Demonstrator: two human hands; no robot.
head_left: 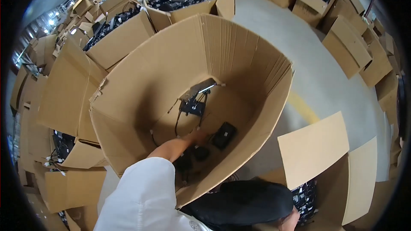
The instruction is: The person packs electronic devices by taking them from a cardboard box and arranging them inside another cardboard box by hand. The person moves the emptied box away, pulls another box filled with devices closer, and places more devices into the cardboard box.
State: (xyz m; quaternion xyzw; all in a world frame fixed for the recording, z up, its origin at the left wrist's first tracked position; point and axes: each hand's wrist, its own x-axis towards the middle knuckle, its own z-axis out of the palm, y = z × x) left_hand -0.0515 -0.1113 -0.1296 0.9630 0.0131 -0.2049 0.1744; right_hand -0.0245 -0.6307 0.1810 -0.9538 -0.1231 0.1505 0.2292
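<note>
My left arm, in a white sleeve, reaches down into a large open cardboard carton. My left hand is over the carton's floor, blurred, its fingers too smeared to read. Just right of it lies a black rectangular device. A smaller black piece lies below the hand, partly behind my arm. Farther in sits a black unit with cables. My right hand shows only in part at the lower edge, beside my black-clad knee; its fingers are mostly hidden.
At the lower right stands an open carton of black cabled parts, flaps raised. More cartons of black parts stand behind, one at the back and one at the left. Rows of cartons line both sides. A yellow stripe marks the grey floor.
</note>
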